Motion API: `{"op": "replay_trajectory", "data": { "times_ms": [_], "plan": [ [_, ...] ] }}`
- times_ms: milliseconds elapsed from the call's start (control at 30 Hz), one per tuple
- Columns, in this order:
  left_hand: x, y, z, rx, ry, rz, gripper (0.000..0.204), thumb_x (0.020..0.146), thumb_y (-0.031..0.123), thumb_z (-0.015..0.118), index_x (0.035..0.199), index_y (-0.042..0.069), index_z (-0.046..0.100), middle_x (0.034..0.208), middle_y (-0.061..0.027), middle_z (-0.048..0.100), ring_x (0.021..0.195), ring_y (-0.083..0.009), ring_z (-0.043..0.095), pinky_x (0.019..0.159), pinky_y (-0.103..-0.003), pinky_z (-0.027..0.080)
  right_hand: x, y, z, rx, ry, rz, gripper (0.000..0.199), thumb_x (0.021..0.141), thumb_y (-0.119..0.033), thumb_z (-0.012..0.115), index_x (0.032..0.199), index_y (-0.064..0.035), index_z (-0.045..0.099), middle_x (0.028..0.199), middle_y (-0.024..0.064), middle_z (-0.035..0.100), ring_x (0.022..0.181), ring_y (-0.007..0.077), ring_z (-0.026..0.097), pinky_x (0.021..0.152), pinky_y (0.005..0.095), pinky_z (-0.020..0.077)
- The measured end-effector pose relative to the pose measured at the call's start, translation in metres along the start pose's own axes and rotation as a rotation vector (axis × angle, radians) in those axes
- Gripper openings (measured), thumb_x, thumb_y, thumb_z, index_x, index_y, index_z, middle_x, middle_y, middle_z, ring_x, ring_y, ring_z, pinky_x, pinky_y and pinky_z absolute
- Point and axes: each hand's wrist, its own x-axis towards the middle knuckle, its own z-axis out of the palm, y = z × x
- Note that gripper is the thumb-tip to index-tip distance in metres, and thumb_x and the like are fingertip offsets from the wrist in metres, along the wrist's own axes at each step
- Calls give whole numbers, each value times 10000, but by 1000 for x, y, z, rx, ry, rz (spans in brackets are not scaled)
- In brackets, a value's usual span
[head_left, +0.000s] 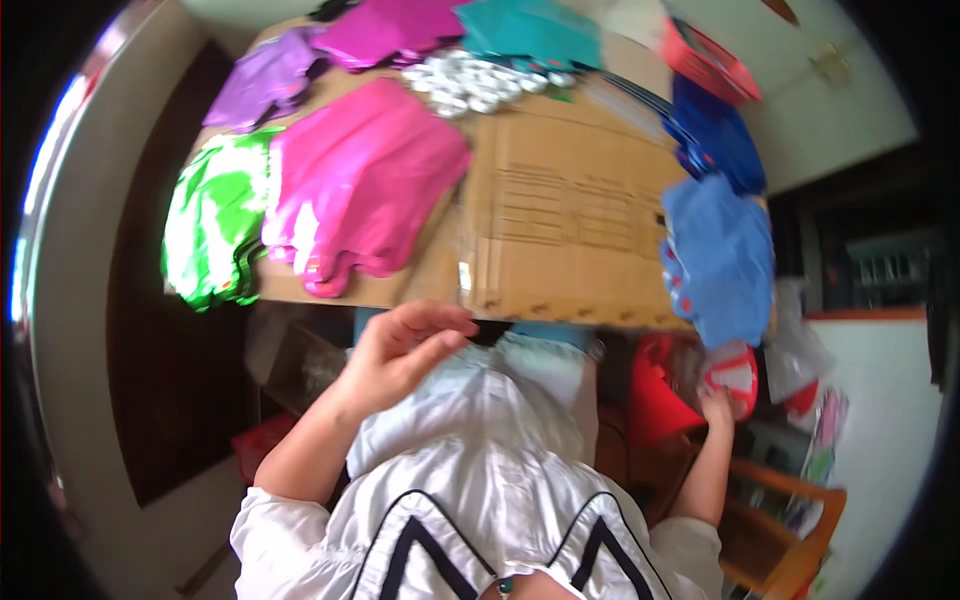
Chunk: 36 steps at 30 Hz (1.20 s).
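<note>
- Holds the left hand just short of the near edge of the bench, bent at the fingers, with thumb and fingertips apart and nothing between them.
- Reaches down with the right hand to the red container, below the right front corner of the bench.
- Touches there, or overlaps in view, a red-and-white part; cannot tell whether clamped on it, with the fingertips partly hidden and blurred.
- Faces a flat cardboard sheet on the bench, in front and right of the left hand.
- Has a shiny pink pile left of the cardboard, with a bright green pile beside it at the left edge.
- Shows farther back, from left to right, a purple pile, a magenta pile and a teal pile.
- Has a heap of silver pieces in front of the teal pile.
- Shows at the right edge a light blue pile, nearer than a dark blue pile, with a red tray beyond.
- Wears a white top with black trim.
</note>
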Motion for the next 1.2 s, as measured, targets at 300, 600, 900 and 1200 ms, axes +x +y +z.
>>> {"op": "replay_trajectory", "data": {
  "times_ms": [300,600,900,1200],
  "plan": [
    [-25,154,37,4,-284,1038,153,916,41,608,959,-90,675,995,-169,704,897,-260,693,833,-333,546,-60,-245,-343,905,-437,-939,118,741,-14,698,852,-1,663,797,100,653,725,226,647,676,334,516],
    [-98,210,21,-130,-591,1579,213,889,-76,562,1030,-32,715,1096,-155,699,1079,-249,656,1020,-389,499,-72,-539,-385,1238,-242,-1348,204,803,-196,760,863,-31,657,905,135,635,821,267,647,733,369,519],
    [-112,131,-72,218,-342,436,185,892,171,664,971,4,675,859,-106,664,800,-288,641,849,-422,517,-104,-581,-364,866,-101,-1432,254,734,-297,804,787,-93,661,862,140,600,865,338,605,805,446,484],
    [-33,34,-111,1127,839,404,304,779,237,790,1021,71,707,971,-123,652,896,-306,621,783,-399,500,-98,-587,-363,943,-205,-1357,185,820,-251,713,826,-67,729,824,153,641,796,329,638,739,427,503]
  ]
}}
